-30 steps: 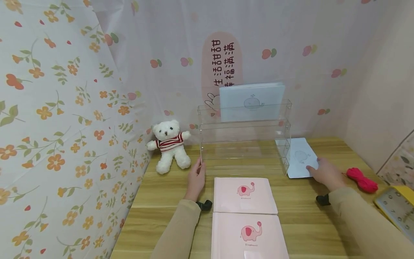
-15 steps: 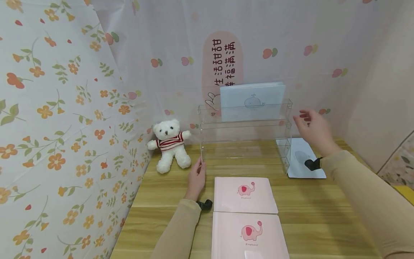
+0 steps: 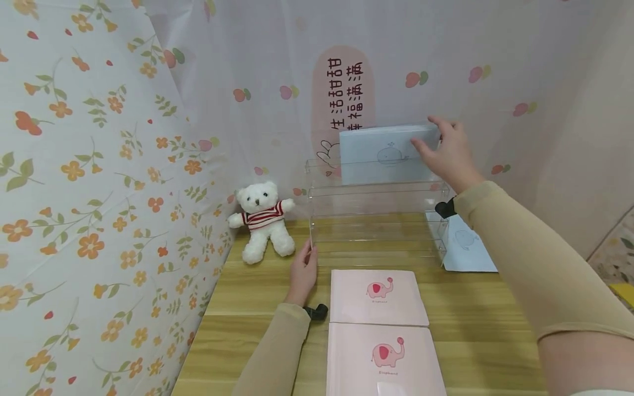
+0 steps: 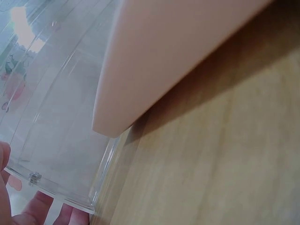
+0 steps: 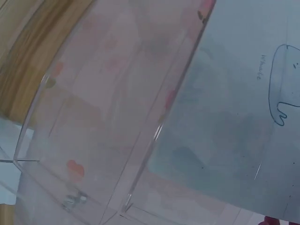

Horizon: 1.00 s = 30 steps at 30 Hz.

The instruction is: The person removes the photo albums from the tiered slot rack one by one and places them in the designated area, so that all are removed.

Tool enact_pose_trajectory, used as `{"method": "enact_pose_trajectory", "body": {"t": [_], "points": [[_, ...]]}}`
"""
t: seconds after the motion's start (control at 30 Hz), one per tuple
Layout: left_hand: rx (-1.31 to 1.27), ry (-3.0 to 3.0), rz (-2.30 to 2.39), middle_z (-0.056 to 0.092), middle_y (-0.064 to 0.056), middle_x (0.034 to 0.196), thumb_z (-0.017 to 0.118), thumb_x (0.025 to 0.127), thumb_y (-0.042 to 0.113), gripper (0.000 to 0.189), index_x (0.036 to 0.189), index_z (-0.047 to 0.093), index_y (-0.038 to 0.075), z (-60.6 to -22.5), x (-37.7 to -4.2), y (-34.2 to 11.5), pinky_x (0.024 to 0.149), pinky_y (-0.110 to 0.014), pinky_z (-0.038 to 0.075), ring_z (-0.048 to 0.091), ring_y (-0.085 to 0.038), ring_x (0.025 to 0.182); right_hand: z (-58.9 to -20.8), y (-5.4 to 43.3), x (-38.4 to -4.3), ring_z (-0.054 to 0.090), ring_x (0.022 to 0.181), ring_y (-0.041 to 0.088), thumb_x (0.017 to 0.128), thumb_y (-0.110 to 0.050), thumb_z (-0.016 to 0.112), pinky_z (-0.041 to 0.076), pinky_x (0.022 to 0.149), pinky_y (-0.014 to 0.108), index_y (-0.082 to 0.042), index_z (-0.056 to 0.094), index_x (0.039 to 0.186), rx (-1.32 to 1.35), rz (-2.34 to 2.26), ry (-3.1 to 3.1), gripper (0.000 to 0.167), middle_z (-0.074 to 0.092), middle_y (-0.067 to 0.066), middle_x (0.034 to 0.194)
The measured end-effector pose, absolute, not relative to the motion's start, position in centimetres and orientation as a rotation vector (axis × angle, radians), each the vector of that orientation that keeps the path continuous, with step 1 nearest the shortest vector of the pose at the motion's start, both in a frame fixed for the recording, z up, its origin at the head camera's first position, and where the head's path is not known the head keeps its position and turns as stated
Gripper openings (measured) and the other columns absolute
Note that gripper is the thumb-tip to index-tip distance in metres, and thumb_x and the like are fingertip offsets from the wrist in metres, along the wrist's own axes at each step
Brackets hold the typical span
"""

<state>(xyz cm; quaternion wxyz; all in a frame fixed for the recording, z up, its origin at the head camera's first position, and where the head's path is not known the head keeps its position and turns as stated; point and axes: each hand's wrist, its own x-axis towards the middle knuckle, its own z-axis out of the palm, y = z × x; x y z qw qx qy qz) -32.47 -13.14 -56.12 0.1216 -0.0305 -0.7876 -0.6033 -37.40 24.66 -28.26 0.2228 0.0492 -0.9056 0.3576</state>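
Observation:
A clear acrylic tiered rack (image 3: 376, 220) stands upright on the wooden table. My left hand (image 3: 302, 275) grips the lower left side panel of the rack; in the left wrist view, the thumb and fingers lie on either side of the clear panel (image 4: 51, 185). In the top tier sit light blue notebooks, the front one (image 3: 366, 154) bearing a whale drawing. My right hand (image 3: 453, 157) holds their upper right corner, thumb before the cover and fingers at the edge. In the right wrist view only fingertips (image 5: 272, 220) show beside the blue cover (image 5: 215, 140).
Two pink elephant notebooks (image 3: 378, 297) lie one before the other in front of the rack. Another blue whale notebook (image 3: 468, 247) lies to its right. A white teddy bear (image 3: 264, 220) sits at the left. A yellow edge (image 3: 625, 292) shows at far right.
My right hand has left the blue notebook lying on the table. It has moved up and left to the blue notebooks in the top tier. The left hand stays on the rack.

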Motion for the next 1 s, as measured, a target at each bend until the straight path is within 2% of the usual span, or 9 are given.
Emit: {"method": "enact_pose_trajectory", "body": {"t": [0.1, 0.2, 0.37, 0.47, 0.63, 0.73, 0.83, 0.93, 1.0], "points": [[-0.088, -2.301, -1.755, 0.064, -0.014, 0.160, 0.058, 0.116, 0.032, 0.051, 0.165, 0.053, 0.014, -56.1, -32.5, -13.1, 0.116, -0.058, 0.055, 0.067, -0.038, 0.141, -28.1, 24.3, -37.8, 0.043, 0.138, 0.043, 0.107, -0.054, 0.063, 0.045, 0.114, 0.060, -0.017, 0.041, 0.171, 0.084, 1.034, -2.465, 0.077, 0.033, 0.027, 0.166], [-0.091, -2.307, -1.766, 0.063, -0.013, 0.160, 0.058, 0.116, 0.032, 0.052, 0.165, 0.053, 0.015, -56.0, -32.4, -13.0, 0.115, -0.058, 0.055, 0.066, -0.038, 0.141, -28.0, 24.3, -38.1, 0.042, 0.146, 0.044, 0.107, -0.051, 0.066, 0.042, 0.121, 0.061, -0.017, 0.047, 0.168, 0.064, 1.058, -2.455, 0.072, 0.036, 0.025, 0.166], [-0.120, -2.302, -1.779, 0.062, -0.015, 0.161, 0.056, 0.117, 0.033, 0.053, 0.165, 0.052, 0.013, -55.9, -32.4, -12.9, 0.115, -0.060, 0.055, 0.066, -0.039, 0.141, -27.7, 23.9, -38.4, 0.038, 0.157, 0.044, 0.108, -0.041, 0.069, 0.034, 0.130, 0.065, -0.023, 0.047, 0.168, 0.048, 1.099, -2.463, 0.067, 0.038, 0.022, 0.172], [-0.122, -2.289, -1.772, 0.063, -0.015, 0.160, 0.057, 0.117, 0.032, 0.052, 0.165, 0.053, 0.012, -56.0, -32.5, -13.0, 0.114, -0.059, 0.055, 0.067, -0.039, 0.140, -27.6, 23.2, -38.5, 0.036, 0.159, 0.043, 0.109, -0.036, 0.069, 0.031, 0.134, 0.062, -0.021, 0.054, 0.165, 0.012, 1.138, -2.458, 0.060, 0.038, 0.021, 0.172], [-0.095, -2.303, -1.759, 0.064, -0.012, 0.160, 0.058, 0.116, 0.032, 0.052, 0.165, 0.053, 0.012, -56.5, -32.4, -13.1, 0.113, -0.057, 0.057, 0.068, -0.037, 0.138, -27.6, 22.0, -38.8, 0.039, 0.157, 0.041, 0.110, -0.027, 0.069, 0.035, 0.133, 0.057, -0.011, 0.065, 0.153, -0.068, 1.210, -2.424, 0.046, 0.042, 0.021, 0.168], [-0.086, -2.310, -1.763, 0.065, -0.012, 0.158, 0.057, 0.116, 0.035, 0.054, 0.165, 0.052, 0.013, -56.5, -32.3, -13.1, 0.113, -0.057, 0.057, 0.068, -0.036, 0.138, -27.7, 21.4, -38.9, 0.041, 0.154, 0.036, 0.110, -0.028, 0.068, 0.041, 0.131, 0.053, -0.010, 0.067, 0.150, -0.130, 1.245, -2.402, 0.043, 0.044, 0.017, 0.166], [-0.082, -2.304, -1.782, 0.065, -0.012, 0.158, 0.057, 0.116, 0.036, 0.054, 0.165, 0.052, 0.014, -56.4, -32.3, -13.1, 0.114, -0.059, 0.056, 0.068, -0.037, 0.138, -27.8, 20.9, -39.0, 0.044, 0.148, 0.031, 0.110, -0.028, 0.069, 0.046, 0.125, 0.047, -0.012, 0.069, 0.146, -0.170, 1.283, -2.341, 0.040, 0.048, 0.011, 0.156], [-0.085, -2.297, -1.787, 0.063, -0.011, 0.160, 0.057, 0.116, 0.035, 0.054, 0.166, 0.052, 0.015, -56.3, -32.4, -13.1, 0.114, -0.059, 0.055, 0.067, -0.037, 0.140, -27.9, 20.5, -38.8, 0.047, 0.139, 0.024, 0.108, -0.027, 0.072, 0.049, 0.115, 0.038, -0.012, 0.073, 0.139, -0.163, 1.317, -2.225, 0.034, 0.051, -0.004, 0.134], [-0.094, -2.293, -1.785, 0.062, -0.011, 0.162, 0.057, 0.116, 0.034, 0.053, 0.165, 0.052, 0.014, -56.2, -32.4, -13.1, 0.115, -0.059, 0.055, 0.066, -0.038, 0.140, -27.9, 20.3, -38.4, 0.049, 0.132, 0.017, 0.108, -0.025, 0.073, 0.050, 0.108, 0.032, -0.010, 0.074, 0.133, -0.143, 1.331, -2.136, 0.030, 0.046, -0.014, 0.121]]}}
